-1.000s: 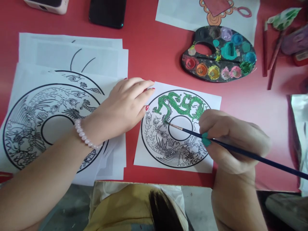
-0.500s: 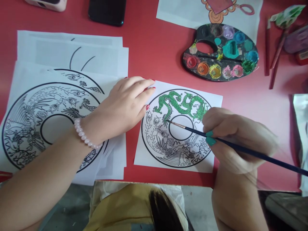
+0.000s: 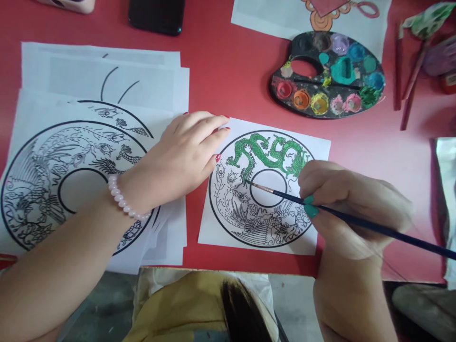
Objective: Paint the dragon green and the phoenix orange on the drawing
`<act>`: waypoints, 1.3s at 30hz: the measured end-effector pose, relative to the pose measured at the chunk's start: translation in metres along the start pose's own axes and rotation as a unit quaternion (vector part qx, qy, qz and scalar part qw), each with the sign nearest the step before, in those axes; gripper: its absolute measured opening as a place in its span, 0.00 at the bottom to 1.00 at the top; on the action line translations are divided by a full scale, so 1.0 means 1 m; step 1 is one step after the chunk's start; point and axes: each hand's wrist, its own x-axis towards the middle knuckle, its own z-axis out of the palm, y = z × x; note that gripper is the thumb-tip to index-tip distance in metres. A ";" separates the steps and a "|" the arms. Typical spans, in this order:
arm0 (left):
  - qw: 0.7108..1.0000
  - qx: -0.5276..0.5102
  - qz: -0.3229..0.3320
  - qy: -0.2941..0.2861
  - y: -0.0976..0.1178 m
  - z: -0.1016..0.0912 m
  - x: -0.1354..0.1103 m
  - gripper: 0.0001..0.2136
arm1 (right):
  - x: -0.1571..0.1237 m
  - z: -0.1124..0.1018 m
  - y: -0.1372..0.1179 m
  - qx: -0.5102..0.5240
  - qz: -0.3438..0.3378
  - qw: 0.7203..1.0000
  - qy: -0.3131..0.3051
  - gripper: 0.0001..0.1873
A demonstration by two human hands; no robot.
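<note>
Slanting through the right grip (image 3: 352,202), the paintbrush (image 3: 289,196) overlies the drawing (image 3: 261,216)

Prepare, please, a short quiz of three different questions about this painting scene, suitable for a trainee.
1. Where is the tip of the paintbrush?
A) Over the palette
B) At the partly green drawing
C) Beside the phone

2. Fill in the missing word: behind the left hand, the bracelet is made of pale pink ____.

3. True or false: the left hand is holding the paintbrush.

Key:
1. B
2. beads
3. False; the right hand holds it.
</note>
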 end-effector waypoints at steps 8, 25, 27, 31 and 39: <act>1.000 0.011 0.007 0.004 0.000 0.000 -0.001 0.20 | 0.005 0.001 0.000 -0.035 -0.001 0.999 0.018 0.12; 1.000 0.025 0.008 -0.004 0.000 -0.001 0.000 0.19 | 0.001 -0.001 0.004 -0.021 -0.004 0.999 0.028 0.12; 1.000 0.025 0.006 -0.005 0.001 -0.001 0.000 0.19 | 0.000 -0.001 0.004 -0.016 -0.001 0.999 0.032 0.12; 1.000 0.024 0.004 -0.014 0.000 -0.001 0.001 0.19 | -0.001 -0.001 0.002 -0.018 0.015 0.999 0.028 0.11; 1.000 0.018 0.010 -0.004 -0.001 -0.001 0.000 0.19 | 0.001 0.001 -0.001 -0.028 0.028 0.997 0.067 0.10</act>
